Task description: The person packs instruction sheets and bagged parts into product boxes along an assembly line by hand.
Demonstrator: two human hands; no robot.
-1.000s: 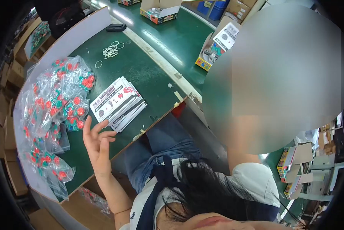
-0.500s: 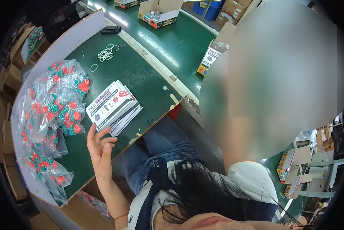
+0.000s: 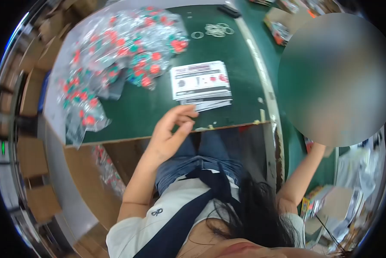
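My left hand (image 3: 173, 127) is at the near edge of the green table, its fingers loosely bent and the thumb apart, with nothing between them. Its fingertips are by the lower left corner of a stack of printed instruction sheets (image 3: 199, 81); whether they touch cannot be told. To the left of the sheets lies a heap of clear plastic bags (image 3: 124, 51) with red and green parts inside. My right forearm (image 3: 302, 178) reaches out to the right, over the neighbouring green surface. A round blurred patch hides my right hand and whatever it may hold.
Pale rubber bands (image 3: 219, 30) lie beyond the sheets, near a black object (image 3: 229, 10). A light rail (image 3: 261, 64) separates the table from another green surface with opened boxes (image 3: 279, 26). Cardboard boxes (image 3: 32, 155) stand at the left; more bagged parts (image 3: 109, 167) are below the table.
The view has turned, so the table now appears more square-on. My left hand stays near the sheets, its fingers slightly more bent. My right forearm has come into view, reaching right.
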